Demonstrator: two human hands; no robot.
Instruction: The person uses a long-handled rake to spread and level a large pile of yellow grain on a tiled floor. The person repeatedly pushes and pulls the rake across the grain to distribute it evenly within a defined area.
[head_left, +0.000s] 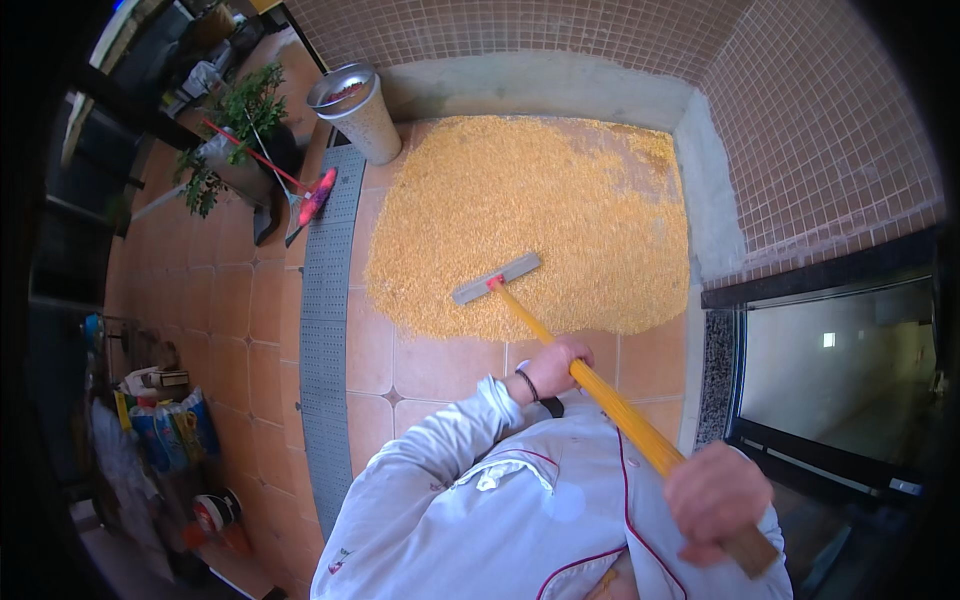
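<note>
Both of my hands grip the yellow wooden handle (628, 414) of a rake with a flat, toothless-looking head. My left hand (556, 366), with a dark braided band at its wrist, is around the handle partway down. Close to the handle's top end, my right hand (718, 496) is closed around it, slightly blurred. A flat grey board head (496, 278), joined to the handle by a red fitting, rests on a wide layer of yellow grain, apparently corn kernels (465, 195), spread over the tiled floor. Thinner patches show floor at the far right.
A tall bin (367, 124) with a metal bowl on top stands at the far left corner. Beside a grey perforated strip (324, 360) lie a red broom (319, 196) and potted plants (259, 105). Bags (169, 431) sit at left; tiled walls and a glass door (832, 367) bound the right.
</note>
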